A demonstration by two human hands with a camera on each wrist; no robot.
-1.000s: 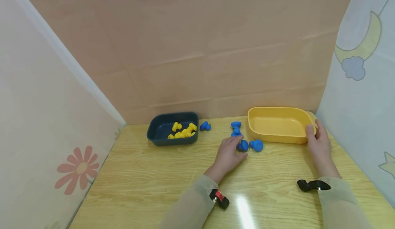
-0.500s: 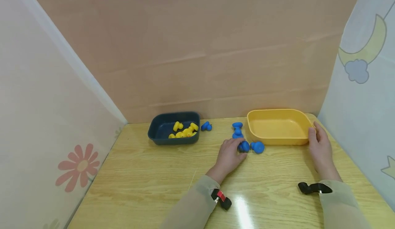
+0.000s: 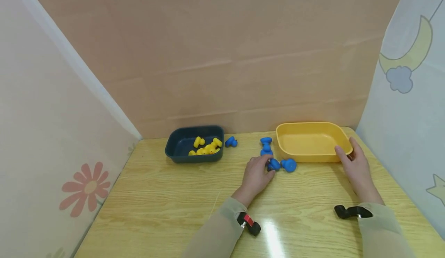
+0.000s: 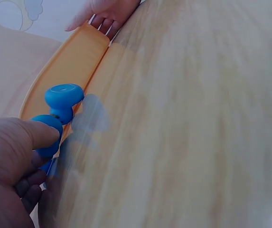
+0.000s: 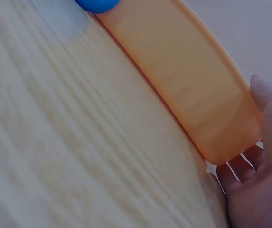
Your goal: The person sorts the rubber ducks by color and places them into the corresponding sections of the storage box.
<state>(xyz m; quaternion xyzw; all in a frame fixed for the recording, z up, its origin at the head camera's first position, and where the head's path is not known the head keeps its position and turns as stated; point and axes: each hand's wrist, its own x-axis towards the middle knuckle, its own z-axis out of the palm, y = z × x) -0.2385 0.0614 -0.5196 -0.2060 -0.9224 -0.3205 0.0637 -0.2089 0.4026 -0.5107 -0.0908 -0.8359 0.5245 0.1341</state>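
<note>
My left hand [image 3: 256,176] pinches a blue rubber duck [image 3: 274,164] between thumb and fingers, low over the table. In the left wrist view its thumb [image 4: 43,135] lies across that duck. Just to the right lies another blue duck [image 3: 290,165] with its flat round base showing. More blue ducks [image 3: 266,146] lie bunched behind the left hand, partly covered by it. My right hand [image 3: 358,171] holds the right end of a yellow tray [image 3: 309,158], thumb at the front corner and fingers round the end wall. The tray has nothing in it.
A dark blue tray [image 3: 174,158] with several yellow rubber ducks [image 3: 208,149] stands at the back left. One blue duck [image 3: 231,141] lies by its right side. A brown papered wall [image 3: 222,76] closes the back of the wooden table [image 3: 167,211].
The yellow tray has shifted slightly left with my right hand, whose thumb has moved from the right end to the front corner. The left hand stays at the same blue duck, fingers closer round it.
</note>
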